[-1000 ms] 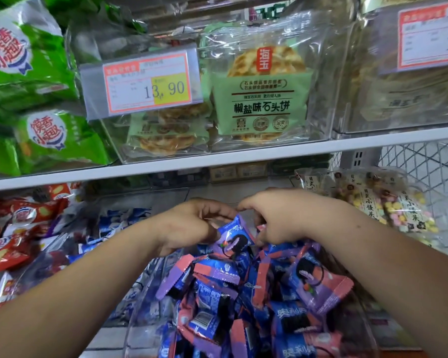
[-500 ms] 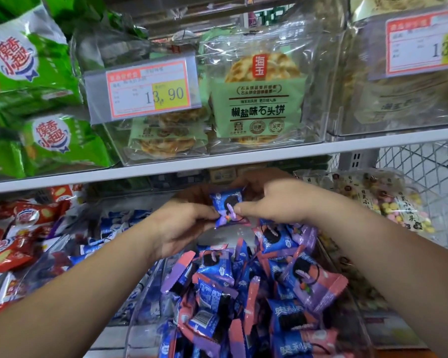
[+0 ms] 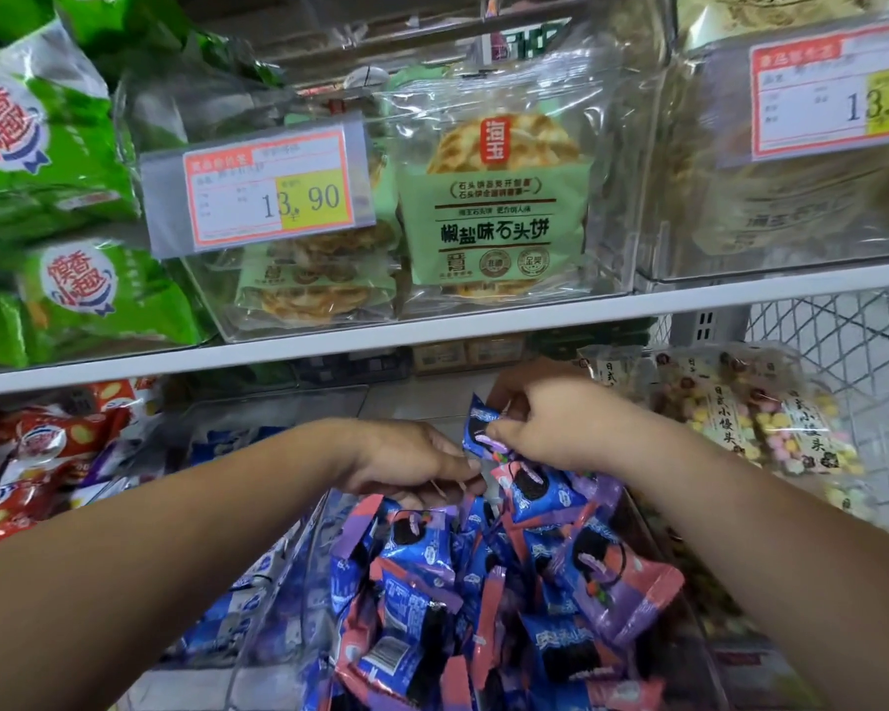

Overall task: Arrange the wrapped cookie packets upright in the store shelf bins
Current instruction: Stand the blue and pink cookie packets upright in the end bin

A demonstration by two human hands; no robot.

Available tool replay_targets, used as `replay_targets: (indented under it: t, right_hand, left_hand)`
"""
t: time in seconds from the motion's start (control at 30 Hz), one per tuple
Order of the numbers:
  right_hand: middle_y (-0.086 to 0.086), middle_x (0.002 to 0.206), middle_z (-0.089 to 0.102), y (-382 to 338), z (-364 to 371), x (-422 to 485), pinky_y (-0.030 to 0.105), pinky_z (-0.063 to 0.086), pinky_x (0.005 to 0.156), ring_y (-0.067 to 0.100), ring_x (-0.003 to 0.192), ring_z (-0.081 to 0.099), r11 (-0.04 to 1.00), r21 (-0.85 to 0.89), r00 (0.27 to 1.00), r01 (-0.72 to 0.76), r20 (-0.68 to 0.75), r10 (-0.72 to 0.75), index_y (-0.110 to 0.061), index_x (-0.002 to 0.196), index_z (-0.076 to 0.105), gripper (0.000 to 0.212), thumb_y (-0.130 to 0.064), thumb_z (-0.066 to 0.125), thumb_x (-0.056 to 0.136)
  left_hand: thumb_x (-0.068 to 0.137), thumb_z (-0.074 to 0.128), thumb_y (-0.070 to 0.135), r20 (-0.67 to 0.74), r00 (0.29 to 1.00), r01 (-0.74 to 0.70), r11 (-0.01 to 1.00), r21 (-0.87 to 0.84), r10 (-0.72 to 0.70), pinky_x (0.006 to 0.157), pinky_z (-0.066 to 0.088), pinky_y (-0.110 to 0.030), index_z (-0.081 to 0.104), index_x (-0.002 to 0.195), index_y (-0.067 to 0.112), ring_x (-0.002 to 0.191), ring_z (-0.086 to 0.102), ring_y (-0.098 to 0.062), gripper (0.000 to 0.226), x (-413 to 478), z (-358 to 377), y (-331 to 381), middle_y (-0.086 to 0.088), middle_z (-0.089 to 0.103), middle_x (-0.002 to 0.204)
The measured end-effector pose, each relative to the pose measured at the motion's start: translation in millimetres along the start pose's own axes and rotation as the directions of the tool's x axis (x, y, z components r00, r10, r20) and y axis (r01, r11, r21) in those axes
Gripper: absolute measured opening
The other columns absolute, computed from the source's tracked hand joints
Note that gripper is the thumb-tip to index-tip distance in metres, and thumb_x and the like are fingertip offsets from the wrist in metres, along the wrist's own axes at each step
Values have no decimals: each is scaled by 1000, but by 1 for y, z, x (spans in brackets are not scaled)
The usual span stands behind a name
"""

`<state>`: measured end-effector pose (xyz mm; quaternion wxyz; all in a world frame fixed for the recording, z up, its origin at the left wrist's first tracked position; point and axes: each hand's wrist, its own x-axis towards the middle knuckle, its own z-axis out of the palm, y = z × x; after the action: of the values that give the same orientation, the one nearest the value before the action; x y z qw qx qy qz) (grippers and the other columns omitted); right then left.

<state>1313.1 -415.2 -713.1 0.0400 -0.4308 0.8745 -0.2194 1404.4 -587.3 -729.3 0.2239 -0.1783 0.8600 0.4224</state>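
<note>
Dozens of cookie packets (image 3: 483,608) are heaped at all angles in the clear bin (image 3: 288,597) nearest. Over its far part the left grip (image 3: 406,464) is laid, fingers curled; whether anything is held cannot be told. Just beyond, one blue packet (image 3: 481,428) is pinched by the right grip (image 3: 555,433), long axis near upright, above the heap. Free room is judged to lie behind it, under the white shelf (image 3: 329,346)

Shop, price tags (image 3: 268,189) on clear shelf bins (image 3: 612,197), packaged snacks (image 3: 491,207)

Right price tag (image 3: 835,92) cropped; its print blurred.
</note>
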Motion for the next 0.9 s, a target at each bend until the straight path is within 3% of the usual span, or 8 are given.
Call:
replay_targets:
  t: [0.1,0.17,0.23,0.33,0.53,0.67,0.73,0.9]
  right_hand:
    - [-10,87,59,2,1,2,23,43,70,17,89,62,1000,4,1000,-6,13,6,-31,108,65,20,-44,67,93]
    - [-13,83,56,3,2,3,22,41,64,15,85,59,1000,-4,999,-13,35,13,-31,107,64,19,-45,66,94]
    - [-11,86,59,3,2,3,23,41,66,15,86,59,1000,-2,999,-3,35,3,-30,107,64,20,-44,67,94]
    - [-9,89,61,4,2,3,23,43,72,17,88,60,1000,1,999,12,31,-12,-31,103,62,16,-42,68,93]
    - [-6,92,62,1,0,3,23,42,71,17,86,60,1000,-8,1000,12,24,-11,-31,103,61,15,-40,67,94]
    - [-5,98,63,0,1,2,24,46,74,17,89,61,1000,-1,1000,11,5,-11,-30,110,63,19,-39,67,94]
    - [-4,100,63,0,0,0,26,50,78,18,91,61,1000,12,1000,-3,0,3,-29,114,63,22,-38,65,95]
    - [-1,107,63,-4,-2,-3,30,55,86,21,96,62,999,37,999,-2,-50,4,-30,121,62,26,-37,64,95]
  left_hand:
    - [106,53,30,43,999,-4,992,124,-2,60,43,-14,74,116,25,68,56,2,24,8,4,-1,11,68,94]
    - [104,56,30,38,999,0,978,207,-8,88,46,-14,76,107,34,101,64,4,21,10,9,-3,26,72,98]
    - [102,61,30,20,1000,-16,984,177,13,99,48,-25,79,104,31,110,66,-5,19,10,8,-5,20,75,104]
    - [94,73,28,-77,994,-79,995,67,84,76,51,-28,82,92,22,71,63,-10,11,4,-1,-13,6,73,80]
    - [68,95,20,-334,934,-102,991,88,126,69,56,-33,77,75,7,61,61,-17,24,-8,-5,-12,-6,70,65]
    - [66,94,6,-346,930,-125,992,30,127,75,61,-49,59,90,10,69,66,-24,43,-11,-7,-16,-20,71,87]
    - [73,88,-1,-316,941,-140,989,-37,121,76,61,-41,60,109,10,78,68,-21,47,-12,-9,-18,-19,68,107]
    - [92,69,-1,-235,960,-148,989,25,149,53,52,-19,65,118,12,62,60,-3,29,-18,-12,-18,-5,65,101]
